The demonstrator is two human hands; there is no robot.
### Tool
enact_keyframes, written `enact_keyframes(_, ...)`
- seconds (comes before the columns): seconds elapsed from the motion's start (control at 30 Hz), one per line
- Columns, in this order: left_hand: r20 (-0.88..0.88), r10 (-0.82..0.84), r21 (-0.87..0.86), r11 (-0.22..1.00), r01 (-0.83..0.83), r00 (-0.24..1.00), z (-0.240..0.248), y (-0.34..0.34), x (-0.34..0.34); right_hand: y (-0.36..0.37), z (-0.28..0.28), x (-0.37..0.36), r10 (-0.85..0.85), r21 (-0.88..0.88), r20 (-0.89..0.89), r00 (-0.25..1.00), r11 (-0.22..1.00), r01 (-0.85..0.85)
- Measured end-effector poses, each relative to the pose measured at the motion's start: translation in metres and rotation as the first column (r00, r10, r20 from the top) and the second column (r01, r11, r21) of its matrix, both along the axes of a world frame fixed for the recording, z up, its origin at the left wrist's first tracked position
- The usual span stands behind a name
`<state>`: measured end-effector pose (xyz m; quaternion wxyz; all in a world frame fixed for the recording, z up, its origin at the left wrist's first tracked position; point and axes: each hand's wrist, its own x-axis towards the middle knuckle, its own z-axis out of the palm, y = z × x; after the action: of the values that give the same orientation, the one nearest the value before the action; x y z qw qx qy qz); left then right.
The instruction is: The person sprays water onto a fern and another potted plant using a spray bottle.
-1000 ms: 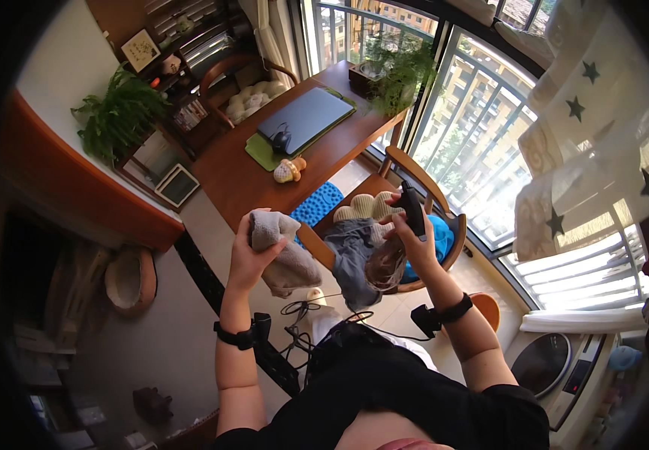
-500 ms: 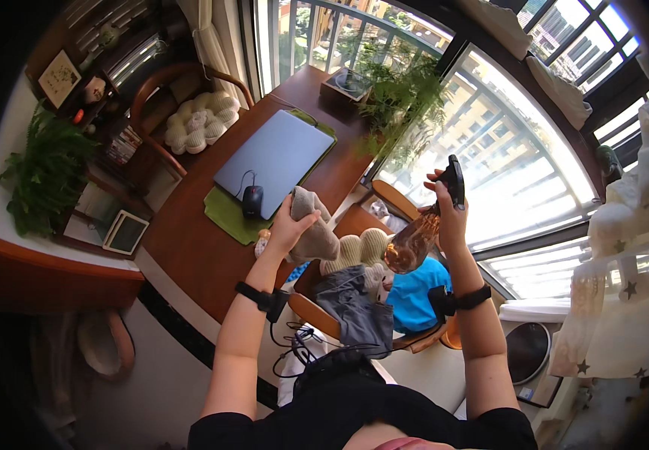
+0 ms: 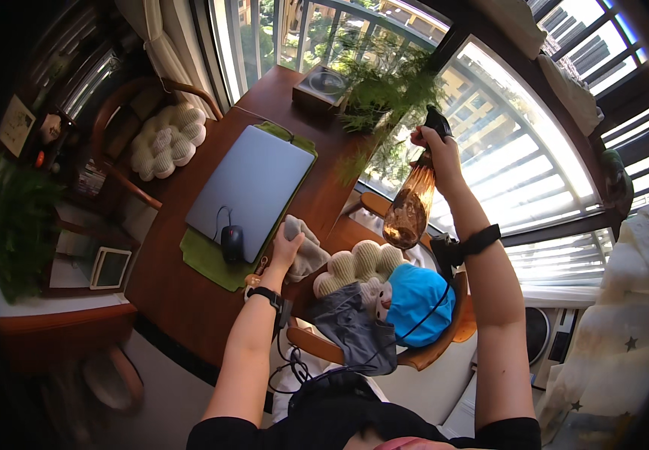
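You had your left grip [image 3: 286, 251] clamped on a grey cloth [image 3: 310, 256] near the closed laptop [image 3: 253, 184], your right grip [image 3: 441, 155] wrapped around an amber spray bottle [image 3: 407, 217].

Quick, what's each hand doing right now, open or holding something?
Left hand: closed, holding a grey cloth.
Right hand: closed, holding a spray bottle.

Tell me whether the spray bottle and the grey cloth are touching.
Apart. The head view shows the grey cloth in the left hand and the spray bottle in the right hand, with a cream cushion visible between them.
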<state>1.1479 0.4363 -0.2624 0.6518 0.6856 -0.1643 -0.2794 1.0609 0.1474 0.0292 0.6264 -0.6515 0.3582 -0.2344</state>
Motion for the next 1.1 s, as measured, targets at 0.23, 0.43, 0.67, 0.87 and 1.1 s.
enact_keyframes(0.23,0.411,-0.106,0.404,0.911,-0.077,0.905,0.002,-0.013,-0.018,-0.041,0.001,0.035,0.002,-0.003,-0.125,0.992,1.000,-0.003)
enact_keyframes(0.43,0.379,-0.120,0.451,0.890,-0.070,0.917,0.001,-0.012,-0.017,-0.057,0.000,0.051,0.043,-0.016,-0.301,0.953,0.999,-0.050)
enact_keyframes(0.67,0.404,-0.157,0.457,0.888,-0.050,0.901,0.005,-0.014,-0.021,-0.068,-0.014,0.068,0.086,-0.205,-0.441,0.893,0.959,-0.194)
enact_keyframes(0.87,0.452,-0.156,0.476,0.875,-0.090,0.878,0.007,-0.010,-0.023,-0.071,0.008,0.093,0.080,-0.187,-0.311,0.947,0.972,-0.144)
enact_keyframes(1.1,0.501,-0.150,0.452,0.885,-0.110,0.852,0.010,-0.014,-0.025,-0.107,0.044,0.099,0.025,-0.286,-0.438,0.899,0.944,-0.166)
